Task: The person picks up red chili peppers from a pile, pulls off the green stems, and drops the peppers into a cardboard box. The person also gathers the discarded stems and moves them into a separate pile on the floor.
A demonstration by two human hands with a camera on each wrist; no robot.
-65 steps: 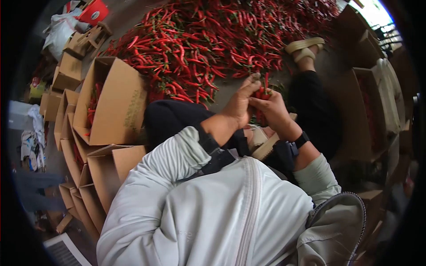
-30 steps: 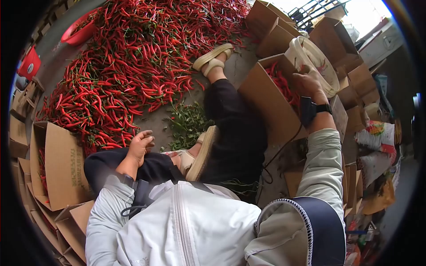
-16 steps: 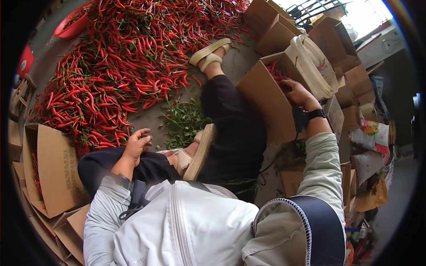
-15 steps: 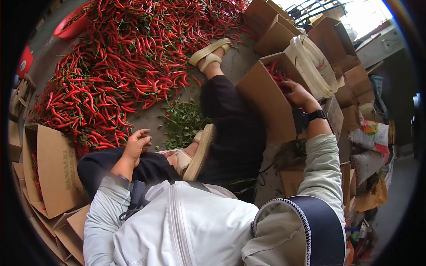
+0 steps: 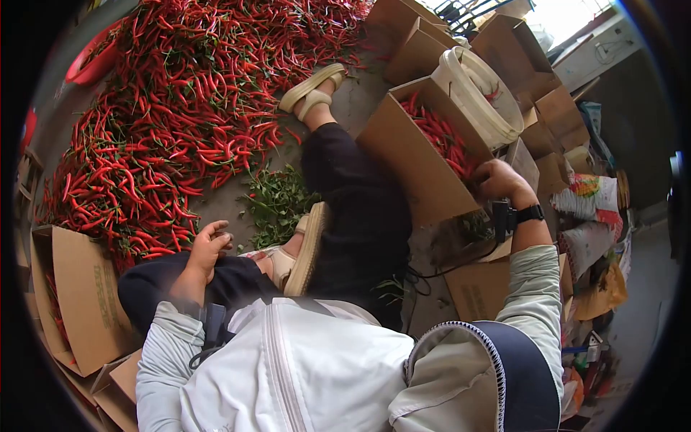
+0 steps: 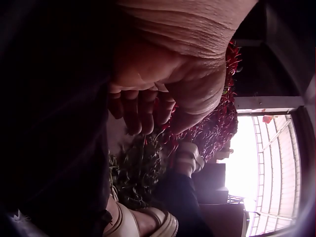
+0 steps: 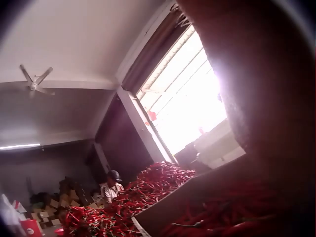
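Observation:
My left hand (image 5: 209, 245) rests on my black-trousered knee (image 5: 155, 277), fingers loosely curled and holding nothing; the left wrist view shows the same curled fingers (image 6: 140, 111) above green stems (image 6: 136, 173). My right hand (image 5: 497, 180) is at the near end of an open cardboard box (image 5: 410, 169) holding red chillies (image 5: 439, 137). Its fingers curl down out of sight behind the back of the hand. The right wrist view looks over those boxed chillies (image 7: 232, 217). A big heap of red chillies (image 5: 180, 108) covers the floor ahead of me.
Green stems (image 5: 277, 205) lie by my sandalled foot (image 5: 309, 90). A white bucket (image 5: 479, 93) stands behind the box, among more cartons. Another open carton (image 5: 86, 295) is at my left and a red basin (image 5: 90, 65) sits far left. Another person (image 7: 111, 185) sits beyond the heap.
Two seconds ago both hands worked chillies together in front of me. Since then the right hand reached into the box and has drawn back to its near end; the left stays on the knee.

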